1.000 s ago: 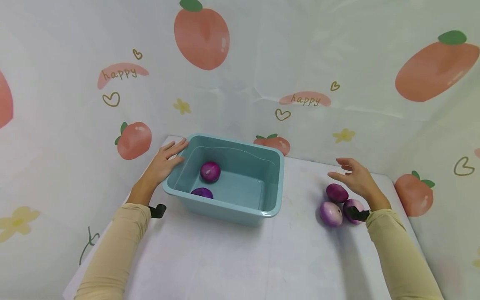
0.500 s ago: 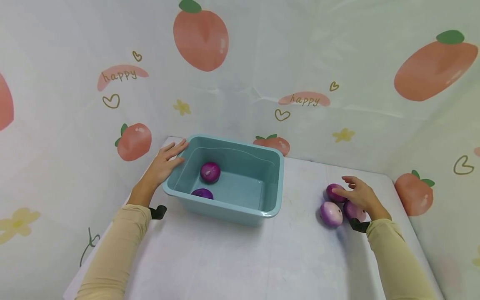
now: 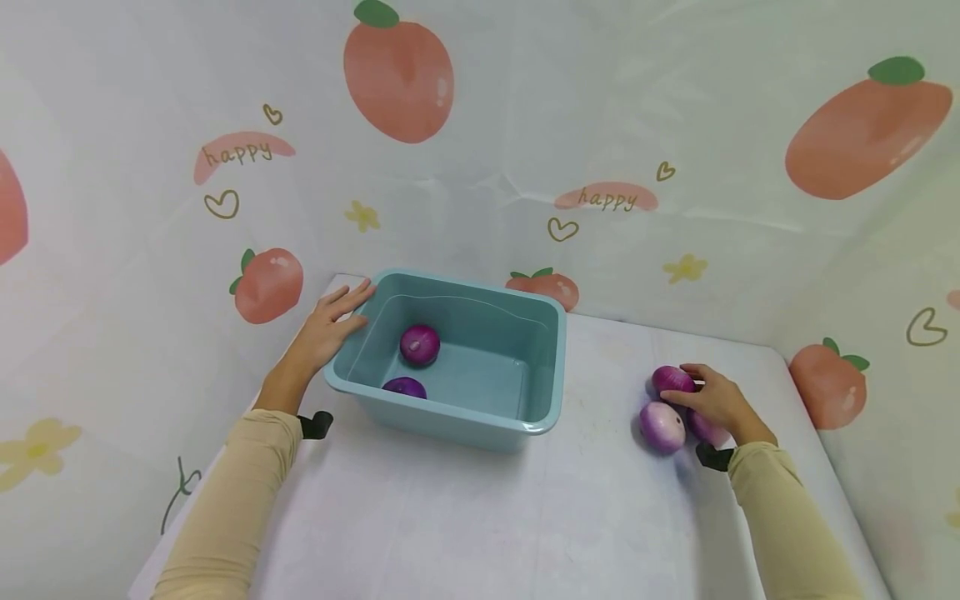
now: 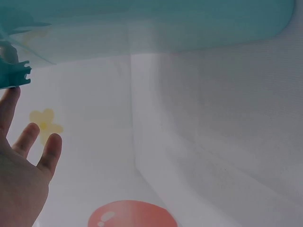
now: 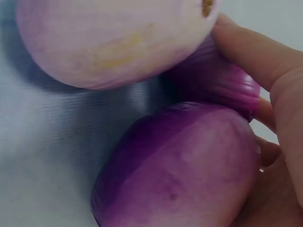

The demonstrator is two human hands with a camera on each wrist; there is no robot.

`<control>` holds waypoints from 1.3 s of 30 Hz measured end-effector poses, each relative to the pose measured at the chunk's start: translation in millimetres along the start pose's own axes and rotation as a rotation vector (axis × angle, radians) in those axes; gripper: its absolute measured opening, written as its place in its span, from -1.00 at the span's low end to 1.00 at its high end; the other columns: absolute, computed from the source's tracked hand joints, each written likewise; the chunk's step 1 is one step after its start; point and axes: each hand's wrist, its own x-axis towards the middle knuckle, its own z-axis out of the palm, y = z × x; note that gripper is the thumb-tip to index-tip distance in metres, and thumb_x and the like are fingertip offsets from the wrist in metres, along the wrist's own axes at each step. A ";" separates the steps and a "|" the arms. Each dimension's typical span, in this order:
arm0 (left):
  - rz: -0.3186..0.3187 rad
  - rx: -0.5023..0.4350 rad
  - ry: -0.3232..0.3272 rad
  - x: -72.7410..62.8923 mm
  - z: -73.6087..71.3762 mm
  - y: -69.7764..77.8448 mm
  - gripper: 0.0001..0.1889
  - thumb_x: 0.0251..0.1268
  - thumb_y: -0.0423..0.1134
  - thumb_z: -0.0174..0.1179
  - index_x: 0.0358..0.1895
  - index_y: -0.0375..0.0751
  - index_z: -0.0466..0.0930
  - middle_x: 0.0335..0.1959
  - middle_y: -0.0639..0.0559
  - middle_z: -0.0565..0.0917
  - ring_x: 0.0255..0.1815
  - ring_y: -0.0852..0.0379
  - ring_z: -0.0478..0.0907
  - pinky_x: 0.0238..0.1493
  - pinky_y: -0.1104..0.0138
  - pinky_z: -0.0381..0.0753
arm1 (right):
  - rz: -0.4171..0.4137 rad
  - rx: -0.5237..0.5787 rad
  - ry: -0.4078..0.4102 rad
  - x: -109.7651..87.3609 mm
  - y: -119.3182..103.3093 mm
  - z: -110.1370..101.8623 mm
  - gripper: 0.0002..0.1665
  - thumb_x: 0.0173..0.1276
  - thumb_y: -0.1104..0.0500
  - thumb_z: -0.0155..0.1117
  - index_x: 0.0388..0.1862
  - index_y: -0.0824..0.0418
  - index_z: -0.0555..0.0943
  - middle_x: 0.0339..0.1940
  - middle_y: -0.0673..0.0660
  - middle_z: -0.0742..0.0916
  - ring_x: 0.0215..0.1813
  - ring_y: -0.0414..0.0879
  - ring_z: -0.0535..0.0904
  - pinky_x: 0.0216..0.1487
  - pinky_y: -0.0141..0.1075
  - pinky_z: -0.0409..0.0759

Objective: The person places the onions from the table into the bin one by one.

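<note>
My right hand (image 3: 717, 398) holds the farthest red onion (image 3: 671, 379) of a cluster of three, thumb on the near side and fingers round the far side. In the right wrist view this onion (image 5: 210, 78) is partly hidden behind a pale purple-white onion (image 5: 118, 38) and another purple onion (image 5: 180, 170) under the palm. Over at the left, my left hand (image 3: 321, 335) rests on the rim of a blue-green plastic bin (image 3: 450, 415) with fingers extended. Inside the bin lie two red onions, one in full view (image 3: 420, 345) and one (image 3: 406, 387) half hidden by the near wall.
A white cloth covers the table (image 3: 480, 517). Behind it hangs a white curtain (image 3: 465, 208) printed with peaches, hearts and flowers. The bin stands left of centre near the back edge, and bare table lies between it and the onion cluster.
My right hand has come down from above the cluster and closed its thumb and fingers round the far onion. The left hand stays at the bin's rim.
</note>
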 end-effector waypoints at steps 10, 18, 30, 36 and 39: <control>0.001 -0.007 -0.001 0.7 -0.2 -0.1 -0.42 0.56 0.09 -0.06 0.58 0.49 0.11 0.71 0.25 0.00 0.75 -0.10 -0.24 0.47 -0.51 -0.04 | 0.002 0.004 0.003 0.4 -0.1 3.0 0.07 0.33 -0.30 0.36 0.49 0.40 0.25 0.34 0.59 0.50 0.28 0.46 0.50 0.29 0.33 0.46; 0.019 -0.015 -0.001 1.4 0.1 -0.5 -0.41 0.57 0.03 -0.05 0.60 0.39 0.11 0.71 0.18 -0.01 0.75 -0.13 -0.24 0.49 -0.51 -0.09 | -0.022 0.057 0.035 -1.1 -11.9 -5.4 0.06 0.34 -0.29 0.35 0.53 0.36 0.24 0.34 0.56 0.53 0.32 0.43 0.49 0.26 0.26 0.51; 0.008 -0.023 0.001 0.5 -0.4 -0.5 -0.42 0.57 0.04 -0.06 0.59 0.43 0.12 0.71 0.22 -0.01 0.75 -0.11 -0.24 0.48 -0.51 -0.08 | -0.147 0.148 0.187 -2.9 -70.9 -38.2 -0.07 0.39 -0.24 0.33 0.54 0.23 0.30 0.40 0.39 0.52 0.20 0.10 0.65 0.10 -0.11 0.64; 0.006 -0.021 0.000 0.2 -0.3 -0.6 -0.42 0.57 0.06 -0.07 0.58 0.45 0.11 0.71 0.22 -0.01 0.75 -0.11 -0.24 0.48 -0.52 -0.08 | -0.211 0.250 0.199 -3.2 -106.1 -53.5 -0.16 0.45 -0.16 0.29 0.57 0.15 0.28 0.40 0.28 0.51 -0.17 -0.55 0.62 0.02 -0.27 0.53; 0.005 -0.019 -0.001 0.5 0.0 -0.7 -0.42 0.57 0.06 -0.07 0.59 0.44 0.11 0.71 0.21 0.00 0.75 -0.12 -0.24 0.48 -0.52 -0.09 | -0.261 0.317 0.199 -3.0 -125.9 -57.6 -0.21 0.48 -0.11 0.27 0.56 0.13 0.29 0.36 0.18 0.52 -0.17 -0.52 0.67 0.05 -0.38 0.55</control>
